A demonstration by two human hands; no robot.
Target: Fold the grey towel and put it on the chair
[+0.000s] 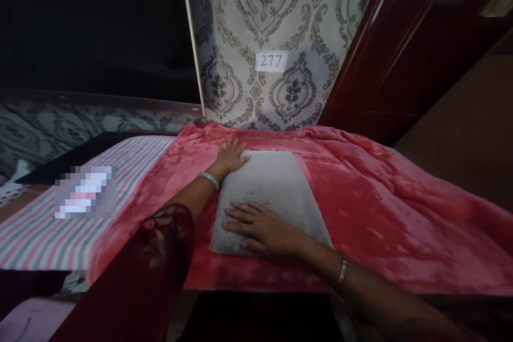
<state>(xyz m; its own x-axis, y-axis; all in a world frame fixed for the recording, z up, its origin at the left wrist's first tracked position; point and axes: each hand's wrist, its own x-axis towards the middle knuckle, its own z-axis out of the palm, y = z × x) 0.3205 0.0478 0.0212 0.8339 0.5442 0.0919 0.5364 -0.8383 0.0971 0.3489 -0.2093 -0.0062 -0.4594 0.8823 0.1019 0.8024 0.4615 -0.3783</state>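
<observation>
Bedroom in a home. Bed covered by a plush pink blanket (360, 192), striped sheet (48, 224) showing at 9 o'clock, grey pillow (272, 187) lying flat on the blanket at centre. Damask-pattern wallpaper (256, 21) at 12 o'clock with a paper label (271, 61) reading 277. Dark glossy wooden door or wardrobe panel (401, 48) at 2 o'clock. Dim lighting
</observation>
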